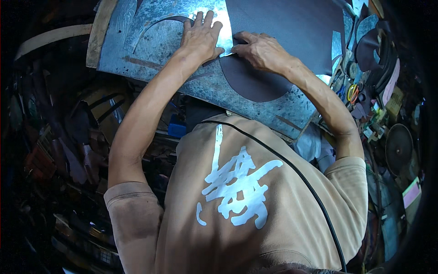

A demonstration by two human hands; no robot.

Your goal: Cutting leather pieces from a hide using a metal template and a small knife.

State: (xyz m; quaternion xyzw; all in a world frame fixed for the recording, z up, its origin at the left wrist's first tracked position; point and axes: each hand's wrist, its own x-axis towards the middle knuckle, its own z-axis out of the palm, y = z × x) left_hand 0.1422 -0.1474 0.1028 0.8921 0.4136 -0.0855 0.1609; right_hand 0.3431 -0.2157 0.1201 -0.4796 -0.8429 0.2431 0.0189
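Note:
A large dark brown leather sheet covers the right part of a worn metal-topped table. My left hand lies palm down with its fingers spread, on the bright metal just left of the sheet's edge. The fingers of my right hand are curled in at that left edge and appear to pinch the leather; the exact grip is partly hidden. Below my right wrist, a rounded flap of dark leather reaches toward the table's near edge. A thin, dark curved strip lies beside my left hand.
Scissors with yellow-orange handles lie among crowded tools and scraps on the right. A grey disc stands farther right. A black cable runs over my shirt. Cluttered dark shelves and a blue box sit beyond the table's near edge.

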